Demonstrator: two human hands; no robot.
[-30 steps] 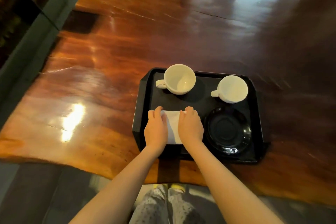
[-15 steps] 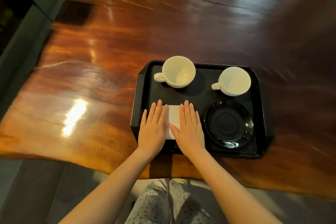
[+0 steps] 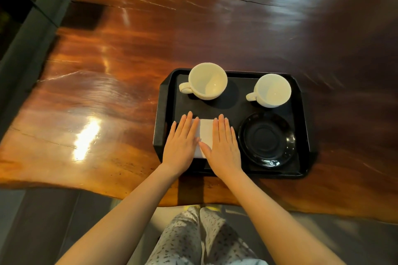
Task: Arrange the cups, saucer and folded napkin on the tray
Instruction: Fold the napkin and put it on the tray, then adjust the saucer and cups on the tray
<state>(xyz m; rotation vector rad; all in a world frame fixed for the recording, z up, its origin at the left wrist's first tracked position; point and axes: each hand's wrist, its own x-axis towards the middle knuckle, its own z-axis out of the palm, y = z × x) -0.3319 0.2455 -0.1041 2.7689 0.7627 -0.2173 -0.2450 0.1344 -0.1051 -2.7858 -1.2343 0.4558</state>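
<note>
A black tray (image 3: 301, 127) lies on the glossy wooden table near its front edge. Two white cups stand upright at the tray's back: one cup (image 3: 207, 80) on the left, the other cup (image 3: 272, 90) on the right, both handles pointing left. A black saucer (image 3: 267, 139) sits at the tray's front right. A folded white napkin (image 3: 205, 133) lies at the front left. My left hand (image 3: 183, 143) and my right hand (image 3: 224, 146) lie flat on the napkin's two sides, fingers stretched out, covering most of it.
The dark red wooden table (image 3: 129, 60) stretches far to the left and back, with a bright glare spot at the front left. A grey ledge (image 3: 28, 34) runs along the left. My patterned trousers (image 3: 198, 241) show below the table edge.
My fingers, curled on the napkin a second ago, have flattened out over it. The view has drifted slightly; the cups and saucer have stayed in place.
</note>
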